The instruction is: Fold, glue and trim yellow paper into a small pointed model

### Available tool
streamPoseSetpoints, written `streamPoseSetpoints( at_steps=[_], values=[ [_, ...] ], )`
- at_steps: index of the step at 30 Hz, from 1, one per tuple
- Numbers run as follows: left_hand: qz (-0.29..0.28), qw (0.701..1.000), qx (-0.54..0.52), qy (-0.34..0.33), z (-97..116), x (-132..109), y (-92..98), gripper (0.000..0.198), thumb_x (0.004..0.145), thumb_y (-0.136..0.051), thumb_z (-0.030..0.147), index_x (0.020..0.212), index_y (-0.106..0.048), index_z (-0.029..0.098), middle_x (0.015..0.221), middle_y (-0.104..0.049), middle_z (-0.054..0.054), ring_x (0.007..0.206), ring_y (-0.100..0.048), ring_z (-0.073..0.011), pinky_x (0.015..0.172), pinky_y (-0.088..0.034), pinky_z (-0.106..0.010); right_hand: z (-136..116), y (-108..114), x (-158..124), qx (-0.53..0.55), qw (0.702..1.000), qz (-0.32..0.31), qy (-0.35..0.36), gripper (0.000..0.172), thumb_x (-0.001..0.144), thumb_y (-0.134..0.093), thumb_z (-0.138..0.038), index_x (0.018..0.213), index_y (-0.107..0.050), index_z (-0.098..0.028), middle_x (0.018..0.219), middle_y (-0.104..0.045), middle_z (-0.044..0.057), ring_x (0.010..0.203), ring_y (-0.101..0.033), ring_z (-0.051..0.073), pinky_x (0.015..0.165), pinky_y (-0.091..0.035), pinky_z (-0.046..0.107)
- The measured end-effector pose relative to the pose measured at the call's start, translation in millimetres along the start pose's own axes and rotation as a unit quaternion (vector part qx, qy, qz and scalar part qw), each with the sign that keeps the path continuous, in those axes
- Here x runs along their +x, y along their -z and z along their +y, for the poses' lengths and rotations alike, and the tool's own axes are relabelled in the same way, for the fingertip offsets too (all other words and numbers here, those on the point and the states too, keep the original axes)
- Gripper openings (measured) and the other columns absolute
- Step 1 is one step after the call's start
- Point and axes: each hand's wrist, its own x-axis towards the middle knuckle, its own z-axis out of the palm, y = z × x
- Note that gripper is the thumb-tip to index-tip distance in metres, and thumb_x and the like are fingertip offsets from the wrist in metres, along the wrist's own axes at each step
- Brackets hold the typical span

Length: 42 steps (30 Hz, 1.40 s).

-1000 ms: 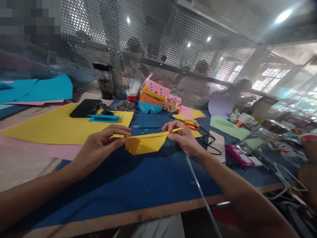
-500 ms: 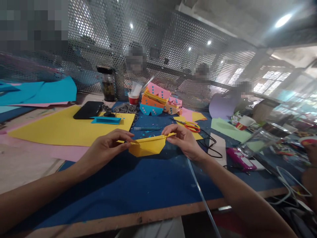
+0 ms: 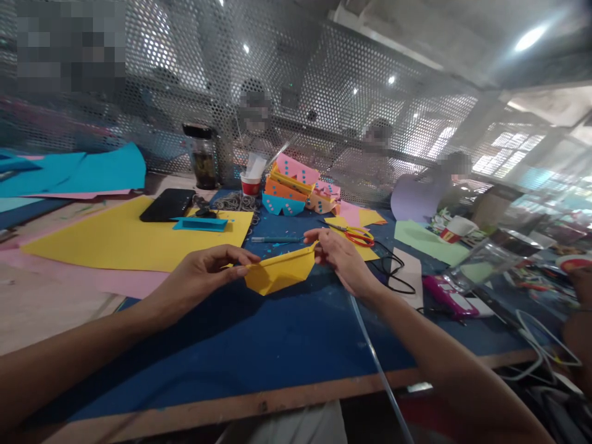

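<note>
A folded piece of yellow paper (image 3: 280,271) with angled lower corners is held up just above the blue tabletop (image 3: 259,351). My left hand (image 3: 213,271) pinches its left end between thumb and fingers. At the opposite end, my right hand (image 3: 340,256) grips the upper right corner, thumb partly hidden behind the fingers. Behind the paper lies a blue pen (image 3: 277,240) among small blue scraps. Scissors with yellow and red handles (image 3: 358,235) rest on yellow paper to the right of my right hand.
Folded dotted paper pieces (image 3: 296,185) are piled by a red and white cup (image 3: 251,184). A black phone (image 3: 167,205) and a blue paper strip (image 3: 201,224) lie on a yellow sheet (image 3: 106,240). A glass jar (image 3: 490,259) and a magenta device (image 3: 451,298) are at right.
The yellow paper has tilted so more of its front face shows, and it sits slightly further right. My right fingers have shifted their grip at its corner.
</note>
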Motion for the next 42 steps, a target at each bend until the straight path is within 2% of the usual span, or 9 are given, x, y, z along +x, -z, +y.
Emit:
streamPoseSetpoints(
  at_steps=[5, 8, 11, 15, 23, 27, 32, 37, 42],
  values=[
    [0.009, 0.997, -0.065, 0.039, -2, 1, -3.6, 0.053, 0.078, -0.097, 0.075, 0.092, -0.081, 0.026, 0.122, -0.088, -0.009, 0.120, -0.080, -0.0313, 0.097, -0.064, -0.039, 4, 2, 2, 0.075, 0.996, -0.005, -0.040, 0.046, 0.102, -0.077, -0.067, 0.118, -0.083, -0.024, 0.106, -0.076, 0.004, 0.075, -0.057, 0.014, 0.067, -0.048, 0.028],
    [0.010, 0.995, -0.088, 0.052, 1, 1, -6.4, 0.058, 0.075, -0.099, 0.076, 0.090, -0.079, 0.024, 0.122, -0.088, -0.011, 0.115, -0.079, -0.0306, 0.092, -0.063, -0.038, 4, 1, 1, 0.050, 0.997, -0.045, -0.027, 0.037, 0.096, -0.087, -0.054, 0.122, -0.084, -0.027, 0.092, -0.073, 0.000, 0.075, -0.059, 0.015, 0.072, -0.052, 0.028],
    [0.001, 0.994, -0.090, 0.054, 2, 0, -6.4, 0.055, 0.075, -0.100, 0.074, 0.090, -0.080, 0.024, 0.118, -0.087, -0.010, 0.112, -0.078, -0.0287, 0.091, -0.062, -0.037, 1, -2, -2, 0.024, 0.994, -0.106, -0.002, 0.035, 0.091, -0.094, -0.047, 0.119, -0.085, -0.029, 0.094, -0.077, 0.000, 0.085, -0.067, 0.017, 0.083, -0.060, 0.031],
    [-0.013, 0.997, -0.069, 0.039, -1, 0, -4.9, 0.049, 0.080, -0.098, 0.070, 0.094, -0.083, 0.025, 0.111, -0.086, -0.008, 0.103, -0.076, -0.0254, 0.090, -0.060, -0.036, -3, -7, -5, 0.020, 0.992, -0.125, 0.007, 0.036, 0.088, -0.099, -0.049, 0.113, -0.084, -0.028, 0.101, -0.081, 0.002, 0.095, -0.074, 0.020, 0.093, -0.065, 0.036],
    [-0.046, 0.996, -0.061, 0.043, 0, -4, -7.9, 0.043, 0.084, -0.096, 0.065, 0.093, -0.084, 0.025, 0.094, -0.080, -0.003, 0.090, -0.070, -0.0205, 0.082, -0.055, -0.030, 2, -15, -8, 0.016, 0.991, -0.131, 0.003, 0.041, 0.083, -0.103, -0.052, 0.107, -0.083, -0.025, 0.099, -0.081, 0.002, 0.096, -0.076, 0.020, 0.091, -0.064, 0.034],
    [-0.065, 0.993, -0.071, 0.064, 7, -6, -12.9, 0.046, 0.082, -0.098, 0.065, 0.090, -0.081, 0.023, 0.086, -0.076, -0.001, 0.081, -0.066, -0.0178, 0.073, -0.052, -0.027, -1, -20, -13, -0.006, 0.991, -0.133, 0.012, 0.044, 0.083, -0.102, -0.057, 0.101, -0.083, -0.022, 0.098, -0.078, 0.003, 0.088, -0.071, 0.018, 0.084, -0.060, 0.031],
    [-0.096, 0.983, -0.124, 0.100, 14, -13, -22.9, 0.046, 0.078, -0.102, 0.062, 0.090, -0.079, 0.024, 0.082, -0.075, 0.001, 0.071, -0.063, -0.0136, 0.066, -0.050, -0.023, -6, -28, -18, -0.006, 0.990, -0.141, 0.021, 0.042, 0.086, -0.099, -0.060, 0.097, -0.081, -0.024, 0.098, -0.077, 0.003, 0.090, -0.070, 0.019, 0.086, -0.059, 0.033],
    [-0.149, 0.954, -0.195, 0.173, 13, -18, -30.3, 0.048, 0.071, -0.106, 0.059, 0.097, -0.084, 0.025, 0.089, -0.086, -0.005, 0.075, -0.075, -0.0206, 0.069, -0.060, -0.029, -7, -37, -19, 0.022, 0.993, -0.117, 0.013, 0.048, 0.081, -0.102, -0.063, 0.092, -0.077, -0.024, 0.090, -0.074, 0.000, 0.083, -0.067, 0.017, 0.083, -0.058, 0.032],
    [-0.166, 0.941, -0.217, 0.201, 11, -17, -31.3, 0.052, 0.075, -0.102, 0.064, 0.111, -0.091, 0.028, 0.112, -0.091, -0.009, 0.093, -0.085, -0.0309, 0.091, -0.070, -0.044, -12, -33, -17, 0.013, 0.995, -0.102, -0.008, 0.049, 0.084, -0.098, -0.065, 0.088, -0.074, -0.023, 0.083, -0.073, 0.000, 0.077, -0.068, 0.016, 0.079, -0.059, 0.032]
  ],
)
